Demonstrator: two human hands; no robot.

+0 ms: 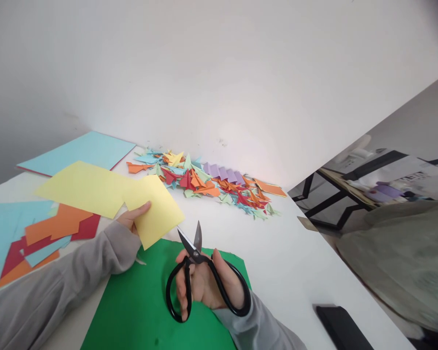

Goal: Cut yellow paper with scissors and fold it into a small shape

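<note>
A yellow paper piece (pixel 158 211) is pinched in my left hand (pixel 134 216), thumb on top, above the upper edge of a green sheet (pixel 131 301). Another, larger yellow sheet (pixel 89 184) lies just left of it, partly covered by the held piece. My right hand (pixel 208 282) has its fingers through the black handles of a pair of scissors (pixel 196 254). The scissor blades are apart and point up, a little to the right of and below the yellow piece's lower right corner, with no paper between them.
Folded paper shapes (pixel 204 182) in many colours lie along the wall. Blue sheets (pixel 83 150) rest at the back left, orange, red and blue scraps (pixel 58 223) at the left. A black flat object (pixel 343 325) is at the right front; a grey-green cloth (pixel 397 257) hangs beyond the table.
</note>
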